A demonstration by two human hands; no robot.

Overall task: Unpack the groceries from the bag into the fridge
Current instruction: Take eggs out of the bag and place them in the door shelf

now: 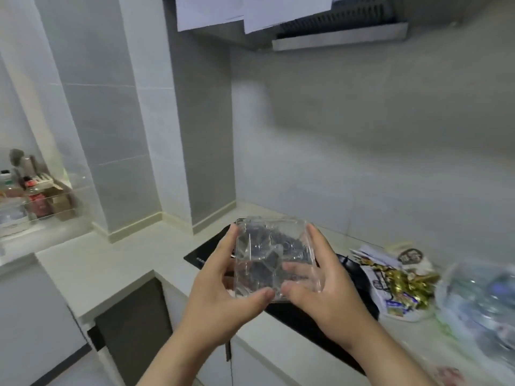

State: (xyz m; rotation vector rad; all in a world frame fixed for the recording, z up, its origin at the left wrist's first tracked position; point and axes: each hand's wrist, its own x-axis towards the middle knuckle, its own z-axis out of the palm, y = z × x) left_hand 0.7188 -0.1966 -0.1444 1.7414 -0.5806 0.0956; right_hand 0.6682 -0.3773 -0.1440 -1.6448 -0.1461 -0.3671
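I gripped a clear box (274, 254) between my left hand (223, 299) and right hand (323, 291), above the counter's (133, 271) front edge.

The space above the black glass cooktop (206, 252) is taken up by the left hand (220, 296), the right hand (326, 291) and the clear plastic box (273, 254) gripped between them. Open room is left over the pale stone counter (111, 268) to the left, bounded behind by the grey tiled column (206, 149). The right side is blocked by a heap of white-and-gold printed packets (395, 280) and a blurred clear plastic bag (479, 296).
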